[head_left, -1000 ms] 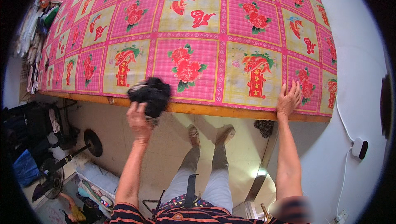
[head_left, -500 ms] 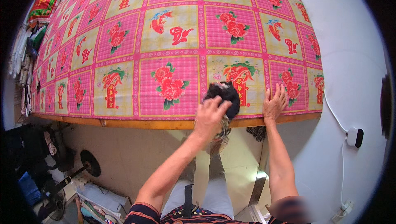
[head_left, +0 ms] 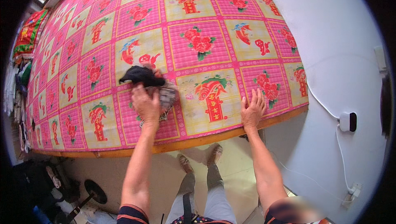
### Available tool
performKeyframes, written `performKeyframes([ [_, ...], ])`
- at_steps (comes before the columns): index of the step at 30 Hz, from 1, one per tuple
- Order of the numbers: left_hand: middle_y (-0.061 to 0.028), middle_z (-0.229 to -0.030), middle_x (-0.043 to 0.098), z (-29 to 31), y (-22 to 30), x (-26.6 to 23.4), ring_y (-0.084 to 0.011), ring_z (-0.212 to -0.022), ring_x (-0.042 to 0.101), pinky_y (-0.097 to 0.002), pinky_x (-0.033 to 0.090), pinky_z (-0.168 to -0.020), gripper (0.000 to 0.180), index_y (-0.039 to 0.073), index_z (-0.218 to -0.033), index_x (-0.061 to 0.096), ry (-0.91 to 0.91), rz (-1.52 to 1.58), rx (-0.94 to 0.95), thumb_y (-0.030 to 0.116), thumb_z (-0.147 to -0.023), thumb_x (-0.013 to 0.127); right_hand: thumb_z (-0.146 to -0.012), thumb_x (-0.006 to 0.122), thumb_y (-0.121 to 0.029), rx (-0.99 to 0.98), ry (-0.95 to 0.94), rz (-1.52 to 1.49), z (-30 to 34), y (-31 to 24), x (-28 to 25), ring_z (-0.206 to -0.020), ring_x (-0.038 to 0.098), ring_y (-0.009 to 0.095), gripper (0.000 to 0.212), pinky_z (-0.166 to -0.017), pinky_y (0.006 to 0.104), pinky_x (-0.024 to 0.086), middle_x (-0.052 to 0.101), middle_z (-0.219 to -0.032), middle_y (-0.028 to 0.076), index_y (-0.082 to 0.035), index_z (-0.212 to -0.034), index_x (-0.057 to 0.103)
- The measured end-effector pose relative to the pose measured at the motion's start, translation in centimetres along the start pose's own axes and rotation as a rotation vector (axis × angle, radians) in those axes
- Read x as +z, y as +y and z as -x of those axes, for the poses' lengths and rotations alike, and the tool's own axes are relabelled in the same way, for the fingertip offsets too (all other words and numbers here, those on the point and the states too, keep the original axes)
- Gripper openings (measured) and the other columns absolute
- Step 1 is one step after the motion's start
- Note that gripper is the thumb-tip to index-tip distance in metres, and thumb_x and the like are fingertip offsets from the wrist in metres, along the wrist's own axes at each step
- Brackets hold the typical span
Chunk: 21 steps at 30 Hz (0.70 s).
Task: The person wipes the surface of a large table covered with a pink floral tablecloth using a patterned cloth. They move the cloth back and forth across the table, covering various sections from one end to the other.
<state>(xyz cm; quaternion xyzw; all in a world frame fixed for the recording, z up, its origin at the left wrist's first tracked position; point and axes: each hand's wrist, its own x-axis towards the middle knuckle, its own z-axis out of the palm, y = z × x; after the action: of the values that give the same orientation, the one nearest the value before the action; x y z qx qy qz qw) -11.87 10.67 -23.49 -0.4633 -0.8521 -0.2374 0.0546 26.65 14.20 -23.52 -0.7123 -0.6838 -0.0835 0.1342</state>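
Left hand (head_left: 146, 105) is gripping a dark cloth (head_left: 144, 77) centre-left; right hand (head_left: 252, 110), loosely spread, is resting on patterned cover (head_left: 206, 69) centre-right.

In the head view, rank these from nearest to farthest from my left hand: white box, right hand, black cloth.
1. Black cloth: touching the left hand.
2. Right hand: to its right, on the tablecloth.
3. White box: farther right, beyond the tablecloth.

Cloth (head_left: 142, 76) on tablecloth (head_left: 202, 71) at L hand (head_left: 146, 107), L of R hand (head_left: 253, 110), w/ wall (head_left: 342, 79) R of table (head_left: 123, 151).
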Motion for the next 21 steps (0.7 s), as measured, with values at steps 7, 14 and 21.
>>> performKeyframes([
  [7,-0.012,-0.124,0.061,5.4,14.6,-1.7,-0.035,-0.103,0.06,-0.0473,0.05,-0.089,0.047,0.012,-0.118,0.067,-0.247,0.559,0.635,0.012,-0.073,0.08,-0.096,0.063,-0.038,-0.006,0.005,-0.058,-0.1,-2.8,0.5,-0.145,0.041,0.031,0.059,-0.122,0.0516,0.03,0.046,-0.154,0.012,-0.01,-0.147,0.049],
  [14,-0.0158,-0.122,0.064,3.9,9.9,-3.4,-0.0356,-0.108,0.064,-0.0487,0.054,-0.091,0.052,0.012,-0.124,0.064,-0.345,0.435,0.673,-0.001,-0.074,0.068,-0.095,0.064,-0.037,0.017,-0.012,-0.094,-0.1,-2.2,-0.3,-0.145,0.04,0.031,0.06,-0.123,0.0519,0.028,0.046,-0.152,0.016,-0.006,-0.145,0.05],
  [21,-0.0222,-0.122,0.061,-2.5,10.6,0.0,-0.0431,-0.112,0.059,-0.0493,0.047,-0.097,0.053,0.003,-0.131,0.057,-0.143,0.319,0.249,0.017,-0.083,0.076,-0.096,0.064,-0.036,0.03,-0.027,-0.13,-0.4,-3.1,-0.6,-0.144,0.041,0.031,0.058,-0.123,0.0526,0.029,0.046,-0.153,0.015,-0.007,-0.144,0.051],
])
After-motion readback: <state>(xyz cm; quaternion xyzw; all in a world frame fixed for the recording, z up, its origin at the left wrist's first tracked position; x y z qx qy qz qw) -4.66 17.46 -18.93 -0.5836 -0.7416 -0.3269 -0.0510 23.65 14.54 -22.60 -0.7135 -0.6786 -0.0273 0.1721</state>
